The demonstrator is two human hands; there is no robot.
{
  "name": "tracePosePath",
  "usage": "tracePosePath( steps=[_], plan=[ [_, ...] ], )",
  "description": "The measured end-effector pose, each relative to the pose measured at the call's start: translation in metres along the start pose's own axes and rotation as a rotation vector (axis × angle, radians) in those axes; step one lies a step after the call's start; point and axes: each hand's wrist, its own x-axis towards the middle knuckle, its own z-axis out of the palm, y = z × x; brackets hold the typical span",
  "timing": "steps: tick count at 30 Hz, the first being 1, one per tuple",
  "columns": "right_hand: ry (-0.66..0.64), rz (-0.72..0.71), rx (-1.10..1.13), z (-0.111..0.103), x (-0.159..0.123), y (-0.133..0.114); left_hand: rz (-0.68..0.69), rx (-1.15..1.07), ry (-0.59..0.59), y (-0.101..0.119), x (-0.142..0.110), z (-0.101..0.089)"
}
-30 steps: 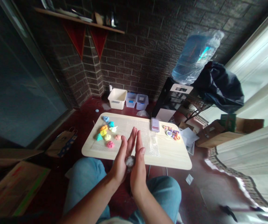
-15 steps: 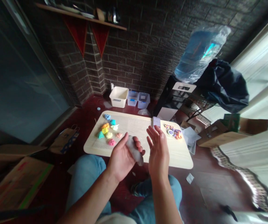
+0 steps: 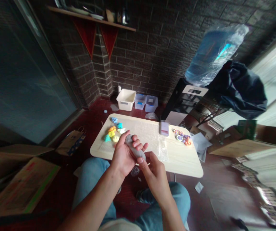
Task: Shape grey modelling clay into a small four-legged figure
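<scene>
A roll of grey modelling clay [image 3: 135,149] lies across the palm of my left hand [image 3: 125,157], whose fingers curl over it. My right hand [image 3: 154,170] pinches the clay's lower end between thumb and fingers. Both hands are above the near edge of a low pale table [image 3: 183,163]. Lumps of coloured clay sit at the table's left: blue [image 3: 114,120], teal [image 3: 120,125], orange [image 3: 112,129], yellow [image 3: 111,133], green [image 3: 107,138] and pale yellow [image 3: 115,138]. Small shaped clay pieces [image 3: 187,140] lie at the right end.
A bubble-wrap sheet [image 3: 142,130] covers the table's middle, with a small blurred box [image 3: 164,128] at its far edge. Behind stand a cream bin [image 3: 126,100], clear tubs [image 3: 151,104] and a water dispenser [image 3: 183,102]. Cardboard boxes [image 3: 20,186] flank both sides.
My right hand has come down from an open, raised pose and now grips the lower end of the grey clay. My left hand still holds the clay. The view has shifted slightly.
</scene>
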Motion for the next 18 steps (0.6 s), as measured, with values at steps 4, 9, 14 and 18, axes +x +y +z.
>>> tracePosePath(
  steps=[4, 9, 14, 18],
  plan=[
    [0.008, -0.006, -0.024, 0.002, 0.001, 0.002, 0.011, -0.011, -0.012, -0.002, 0.0, -0.001],
    [0.011, -0.024, -0.024, 0.0, -0.001, 0.001, 0.006, -0.013, -0.031, -0.002, 0.0, -0.005],
    [0.009, 0.006, 0.094, -0.002, -0.001, -0.002, -0.018, 0.082, -0.095, 0.004, -0.005, -0.007],
    [-0.023, 0.059, 0.277, -0.004, -0.002, -0.005, 0.062, 0.254, -0.201, 0.006, -0.009, -0.01]
  ],
)
